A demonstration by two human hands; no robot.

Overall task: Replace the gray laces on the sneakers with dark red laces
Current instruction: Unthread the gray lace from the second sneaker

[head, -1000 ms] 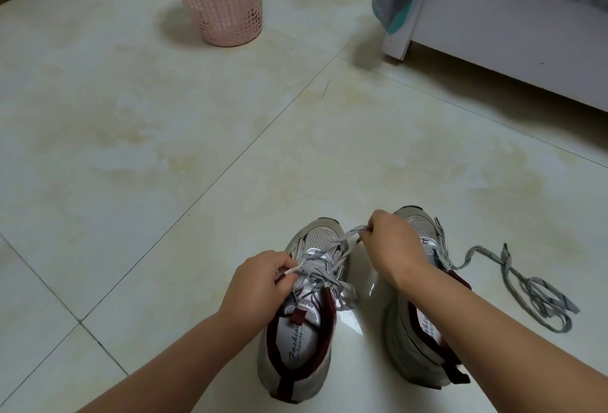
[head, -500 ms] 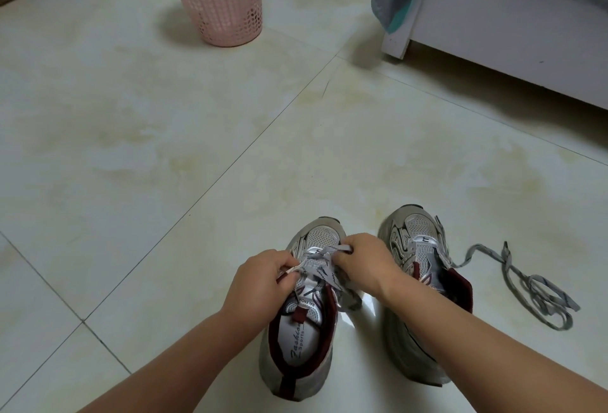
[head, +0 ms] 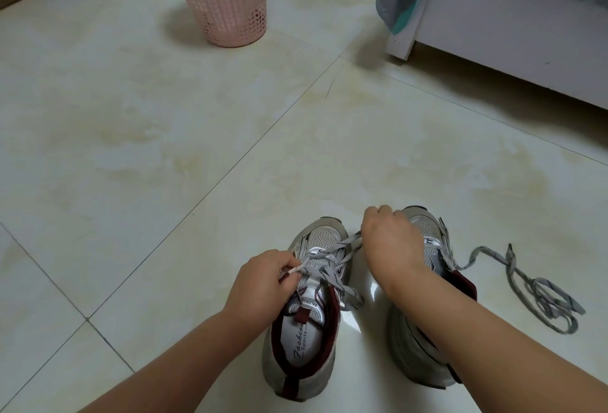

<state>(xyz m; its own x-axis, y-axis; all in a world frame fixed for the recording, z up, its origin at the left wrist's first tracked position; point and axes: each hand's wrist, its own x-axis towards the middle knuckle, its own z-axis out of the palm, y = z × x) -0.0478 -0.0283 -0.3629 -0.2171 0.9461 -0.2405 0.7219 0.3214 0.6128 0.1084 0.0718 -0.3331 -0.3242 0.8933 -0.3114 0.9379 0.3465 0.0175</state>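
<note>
Pale glossy floor tiles (head: 204, 136) fill most of my view, crossed by thin dark grout lines. Far off stand a pink perforated basket (head: 227, 1) and the corner of a white furniture frame (head: 493, 31) with a grey-and-teal cloth (head: 399, 1) hanging over its edge.

Close to me, two grey sneakers with dark red collars sit side by side, toes pointing away. On the left sneaker (head: 306, 330) a gray lace (head: 324, 259) is partly threaded through the upper eyelets, with its loose end drooping over the shoe's right side onto the tile. My left hand (head: 263, 281) has its fingers curled, pinching one strand of that lace at the shoe's left edge. My right hand (head: 390, 245) is closed in a fist around the other strand, which runs taut from the eyelets up to the fist, above the gap between the shoes. My right forearm crosses over the right sneaker (head: 424, 347) and hides much of it.

A second gray lace (head: 539, 294) trails from the right sneaker's far side and lies in a loose tangle on the floor to its right.
</note>
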